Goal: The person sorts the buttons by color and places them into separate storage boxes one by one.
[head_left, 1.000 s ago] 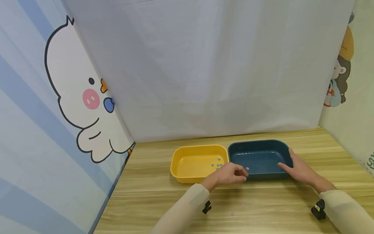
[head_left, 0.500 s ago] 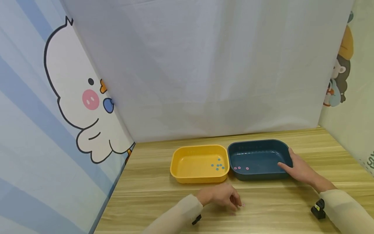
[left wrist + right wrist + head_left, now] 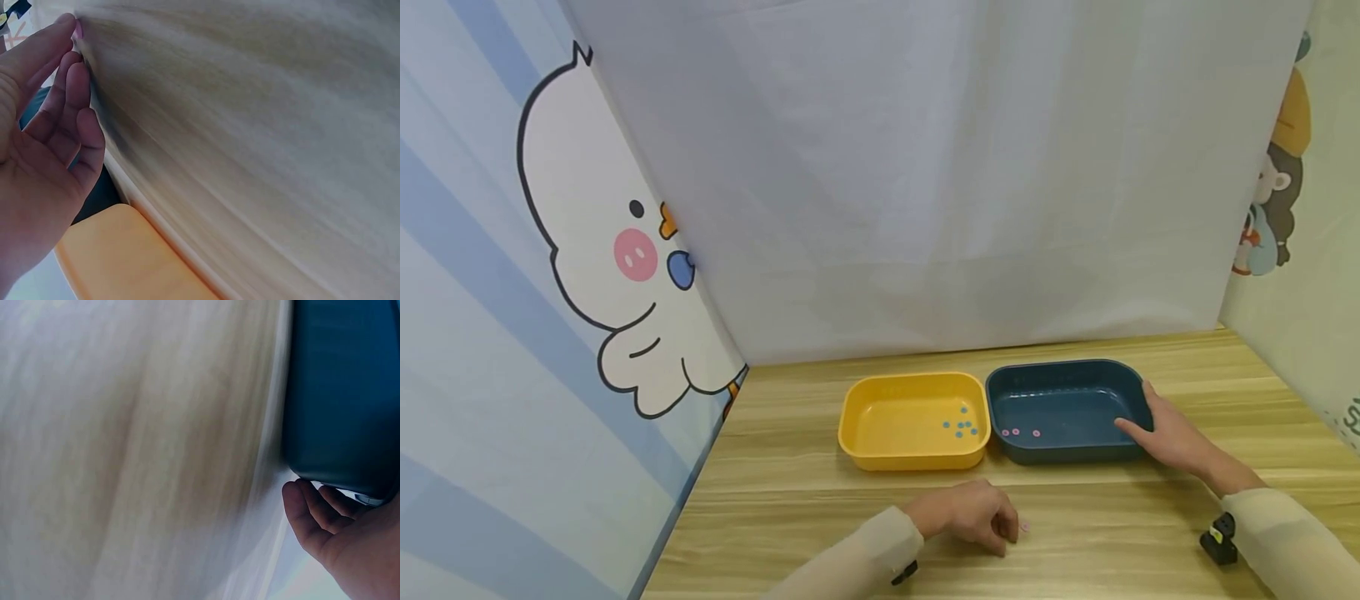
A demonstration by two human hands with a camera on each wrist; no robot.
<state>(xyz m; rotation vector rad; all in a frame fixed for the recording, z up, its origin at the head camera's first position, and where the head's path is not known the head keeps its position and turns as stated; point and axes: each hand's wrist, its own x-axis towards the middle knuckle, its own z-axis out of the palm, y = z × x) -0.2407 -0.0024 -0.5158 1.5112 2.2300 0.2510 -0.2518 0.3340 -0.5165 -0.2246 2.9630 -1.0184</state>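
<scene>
My left hand [image 3: 973, 514] is low over the table, thumb and fingertips drawn together at its surface. In the left wrist view a small pink button [image 3: 78, 29] shows at those fingertips. Just right of them another pink button [image 3: 1025, 527] lies on the wood. My right hand [image 3: 1176, 433] holds the right end of a dark blue tray [image 3: 1067, 454], thumb over the rim and fingers along the outside. Several pink buttons [image 3: 1016, 432] lie in this tray's front left part. The right wrist view shows the fingertips [image 3: 292, 490] against the tray's corner.
A yellow tray [image 3: 913, 461] stands close beside the dark blue one, with several small blue buttons [image 3: 960, 425] in its right half. Both stand on a wood-grain table [image 3: 775, 500]. A pale curtain [image 3: 925, 183] hangs behind, with printed cloth walls on both sides.
My left hand has come from the dark blue tray's front left corner down to the table nearer me, uncovering pink buttons in the tray. My right hand has stayed in place.
</scene>
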